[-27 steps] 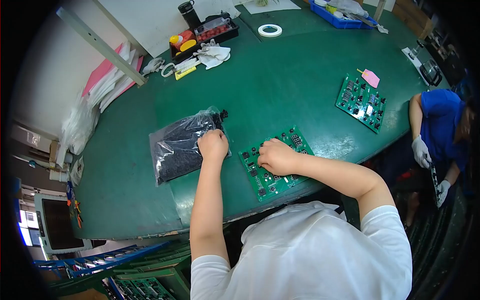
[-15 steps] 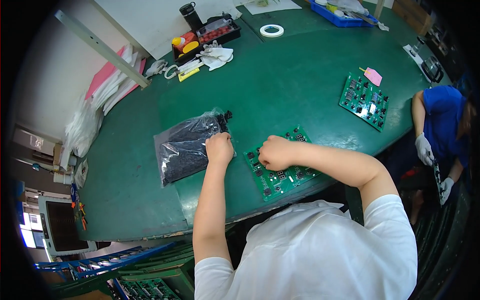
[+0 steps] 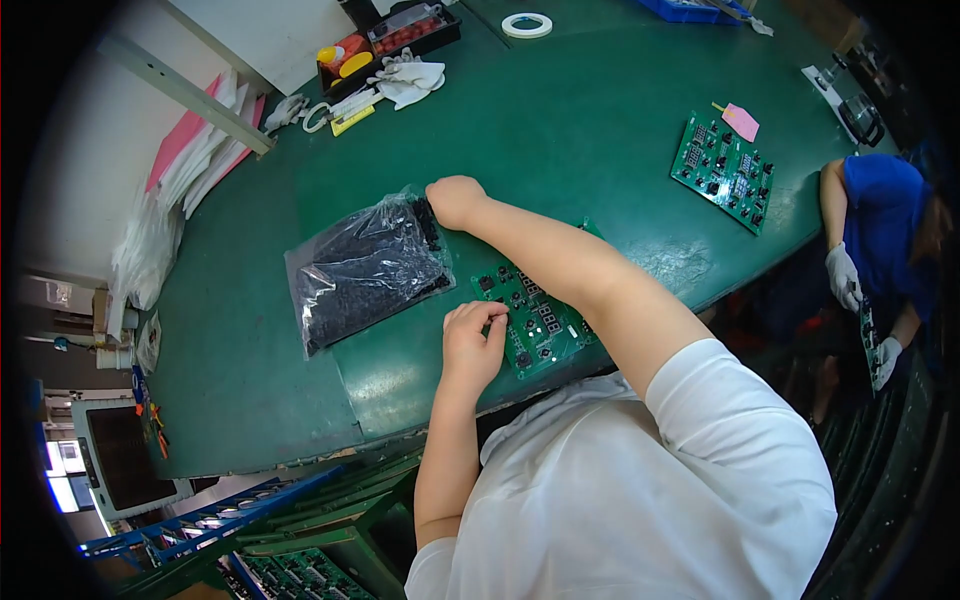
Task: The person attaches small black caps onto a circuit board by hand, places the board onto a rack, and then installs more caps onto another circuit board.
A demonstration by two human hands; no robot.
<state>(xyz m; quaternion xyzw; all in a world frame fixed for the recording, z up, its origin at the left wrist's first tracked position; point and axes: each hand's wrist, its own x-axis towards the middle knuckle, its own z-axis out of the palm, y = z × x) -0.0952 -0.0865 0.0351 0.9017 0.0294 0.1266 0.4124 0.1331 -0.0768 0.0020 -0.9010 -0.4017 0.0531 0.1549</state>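
A green circuit board (image 3: 548, 318) with black buttons and digit displays lies at the table's near edge, partly covered by my right forearm. My left hand (image 3: 472, 345) is at its left edge, thumb and fingers drawn together at the tips; anything between them is too small to make out. To the left rests a clear plastic bag (image 3: 365, 265) full of small black parts, its top right end open. Reaching across the board, my right hand (image 3: 457, 203) is closed at that open end, beside the spilling black parts. Its fingertips are hidden.
A second circuit board (image 3: 722, 175) with a pink tag (image 3: 740, 122) lies at the right. At the back are a black tray (image 3: 415, 35), white gloves (image 3: 408, 80) and a tape roll (image 3: 527, 25). A gloved co-worker (image 3: 885, 220) in blue holds a board at the right.
My right hand has moved from the board up and left to the bag's open end. My left hand has left the bag and come down to the board's left edge. The view has shifted slightly.
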